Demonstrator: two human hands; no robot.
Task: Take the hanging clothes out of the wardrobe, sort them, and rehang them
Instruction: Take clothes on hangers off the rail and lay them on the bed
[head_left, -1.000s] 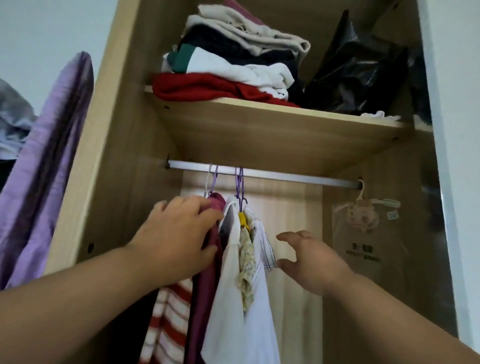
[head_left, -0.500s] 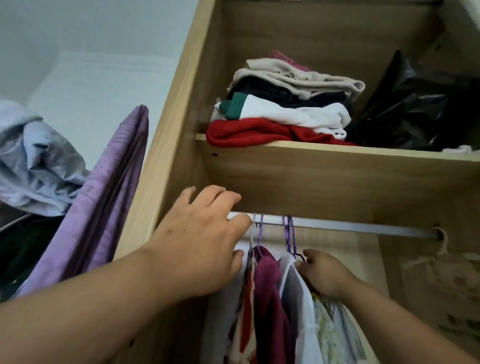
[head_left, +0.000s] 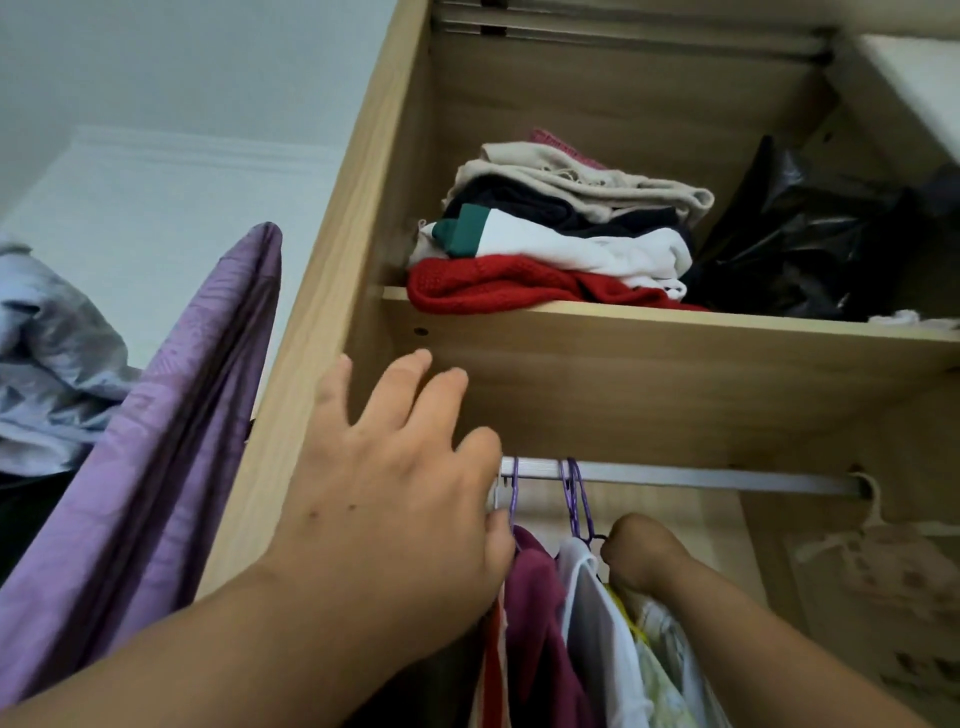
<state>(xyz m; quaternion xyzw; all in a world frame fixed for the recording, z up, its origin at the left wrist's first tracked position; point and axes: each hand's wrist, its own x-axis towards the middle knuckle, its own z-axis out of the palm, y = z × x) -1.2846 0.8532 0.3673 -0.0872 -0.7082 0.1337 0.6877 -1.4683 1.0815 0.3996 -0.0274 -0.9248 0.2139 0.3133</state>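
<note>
Several garments hang on purple hangers (head_left: 574, 493) from the silver rail (head_left: 701, 475) under the wardrobe shelf: a red-and-white striped one (head_left: 493, 675), a maroon one (head_left: 535, 613), a white one (head_left: 597, 623) and a yellow patterned one (head_left: 660, 675). My left hand (head_left: 395, 483) is raised at the rail's left end with fingers spread, its thumb against the leftmost hanger. My right hand (head_left: 641, 553) is curled round the hanger necks just below the rail, beside the white garment. The rail's left end is hidden behind my left hand.
The shelf (head_left: 675, 332) above carries a stack of folded clothes (head_left: 550, 234) and a black plastic bag (head_left: 795, 244). A bagged item (head_left: 893, 566) hangs at the rail's right end. A purple cloth (head_left: 171, 415) and grey-blue fabric (head_left: 52, 353) hang outside on the left.
The view has tilted upward. My left hand rose from the garments to the rail and spread its fingers. My right hand moved in from the right and closed on the hanger necks.
</note>
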